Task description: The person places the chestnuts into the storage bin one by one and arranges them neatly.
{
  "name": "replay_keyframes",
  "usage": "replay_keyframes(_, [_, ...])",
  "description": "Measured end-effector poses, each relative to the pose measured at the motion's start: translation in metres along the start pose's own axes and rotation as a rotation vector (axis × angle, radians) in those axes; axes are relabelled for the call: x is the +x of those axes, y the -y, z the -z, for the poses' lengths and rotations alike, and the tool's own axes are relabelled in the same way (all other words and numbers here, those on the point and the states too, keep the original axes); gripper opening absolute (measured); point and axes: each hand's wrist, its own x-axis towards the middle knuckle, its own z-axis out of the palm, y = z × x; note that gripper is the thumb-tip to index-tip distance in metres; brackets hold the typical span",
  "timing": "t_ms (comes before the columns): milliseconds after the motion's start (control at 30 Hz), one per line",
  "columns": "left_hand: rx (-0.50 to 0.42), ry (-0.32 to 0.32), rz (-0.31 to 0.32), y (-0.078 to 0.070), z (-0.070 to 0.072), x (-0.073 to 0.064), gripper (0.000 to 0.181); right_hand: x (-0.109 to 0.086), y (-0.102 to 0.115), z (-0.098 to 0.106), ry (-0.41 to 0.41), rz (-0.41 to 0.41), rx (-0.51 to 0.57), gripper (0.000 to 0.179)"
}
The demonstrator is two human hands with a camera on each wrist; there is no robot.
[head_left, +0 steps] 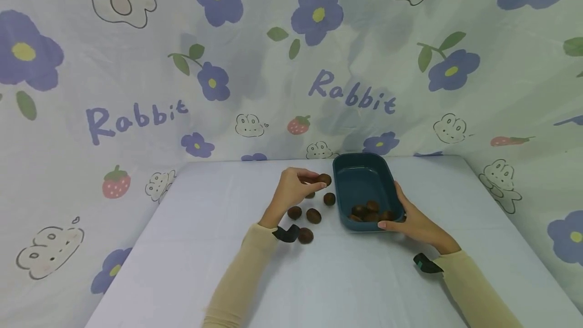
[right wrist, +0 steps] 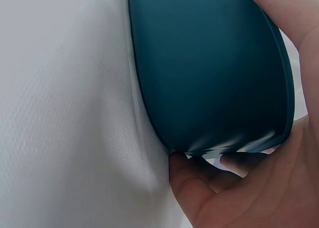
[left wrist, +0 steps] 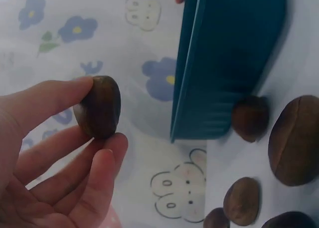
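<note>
My left hand (head_left: 290,187) pinches a brown chestnut (left wrist: 101,107) between thumb and fingertips, raised beside the left wall of a teal rectangular tub (head_left: 363,186). In the head view that held chestnut appears just left of the tub's rim. Several chestnuts (head_left: 372,207) lie inside the tub, gathered at its near end. My right hand (head_left: 416,220) grips the tub at its near right corner, thumb at the near wall and fingers along the right side. From the right wrist, the tub's outer wall (right wrist: 209,73) fills much of the view, with fingertips curled at its lower edge.
Left of the tub, several loose chestnuts (head_left: 314,215) are scattered on the white tablecloth (head_left: 205,267). One chestnut (left wrist: 250,118) sits close against the tub's wall. A curtain (head_left: 273,75) printed with flowers and rabbits hangs behind the table and along both sides.
</note>
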Motion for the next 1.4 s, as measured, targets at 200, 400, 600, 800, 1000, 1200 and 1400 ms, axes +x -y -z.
replay_keyframes(200, [0.010, 0.054, -0.065, 0.000, -0.012, -0.003, 0.034, -0.001, 0.000, 0.001, 0.000, -0.011, -0.002, 0.130])
replay_keyframes(400, [0.013, 0.076, -0.117, -0.004, -0.023, -0.006, 0.032, 0.000, -0.001, 0.001, -0.003, -0.010, 0.000, 0.129])
replay_keyframes(600, [-0.001, 0.101, -0.113, -0.004, -0.035, -0.009, 0.034, 0.001, -0.003, 0.000, -0.003, 0.005, 0.015, 0.128])
replay_keyframes(800, [0.083, 0.122, -0.117, -0.006, -0.047, -0.007, 0.033, 0.001, -0.003, 0.000, -0.007, 0.008, 0.008, 0.129])
replay_keyframes(1000, [0.191, 0.184, -0.136, -0.012, -0.053, -0.003, 0.033, 0.001, -0.001, 0.001, -0.004, 0.013, 0.009, 0.129])
replay_keyframes(1200, [0.303, 0.240, -0.210, -0.018, -0.057, 0.003, 0.030, 0.002, -0.002, 0.001, -0.003, 0.009, 0.013, 0.129])
replay_keyframes(1400, [0.436, 0.267, -0.270, -0.019, -0.066, 0.009, 0.028, 0.002, -0.003, 0.000, 0.000, 0.014, 0.033, 0.127])
